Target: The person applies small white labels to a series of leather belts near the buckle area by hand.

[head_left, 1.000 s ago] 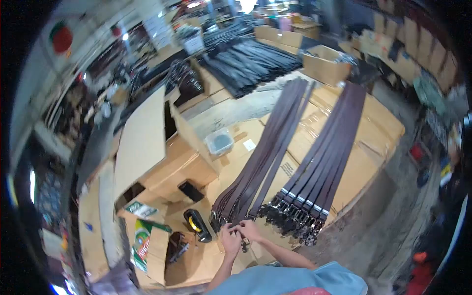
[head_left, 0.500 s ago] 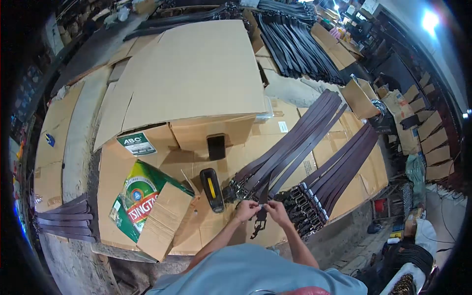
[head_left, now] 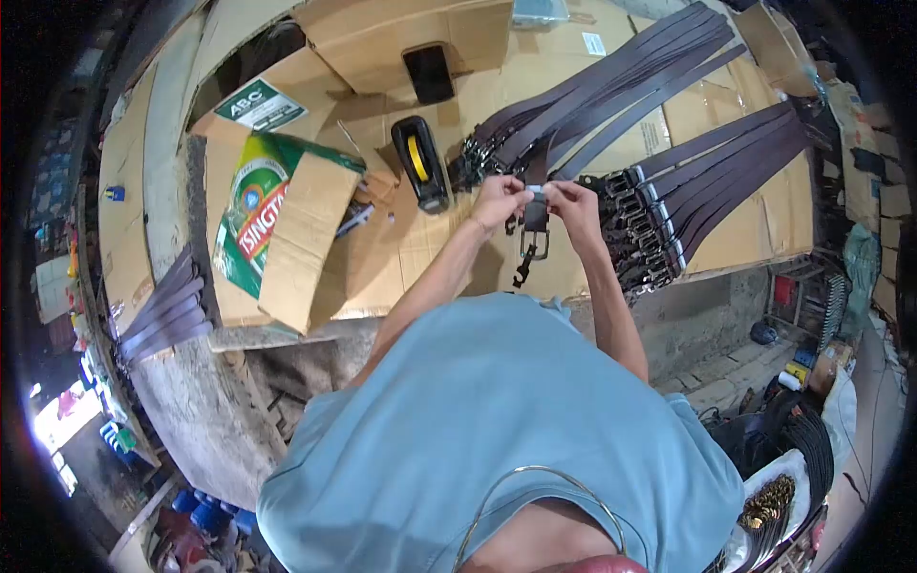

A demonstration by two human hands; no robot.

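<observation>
Blue shirt cloth point(head_left: 497, 430) fills the nearest ground, and both forearms are stretched away from it over the edge of the cardboard-covered bench point(head_left: 420, 267); the left hand point(head_left: 499, 201) and the right hand point(head_left: 573, 203) are brought close together, each pinched shut on the brown belt point(head_left: 536, 220), which is held hanging between them just above the bench; its buckle point(head_left: 532, 250) dangles below the fingers; a small white strip point(head_left: 537, 191) is seen at the fingertips, across the top of the held part, though whether it is tape or a paper band cannot be told. The step in hand is judged to be the wrapping of that strip round the belt near its buckle end; the next move would call for the strip to be pressed closed all the way round, with the belt kept from twisting. Just left of the hands a black tape dispenser point(head_left: 420, 162) with a yellow roll is lying; to the right a row of banded belts point(head_left: 659, 205) is laid out, buckles toward the person; beyond, an unbanded pile point(head_left: 592, 95) is fanned across the cardboard; a green printed carton point(head_left: 250, 215) is lying well to the left.
</observation>
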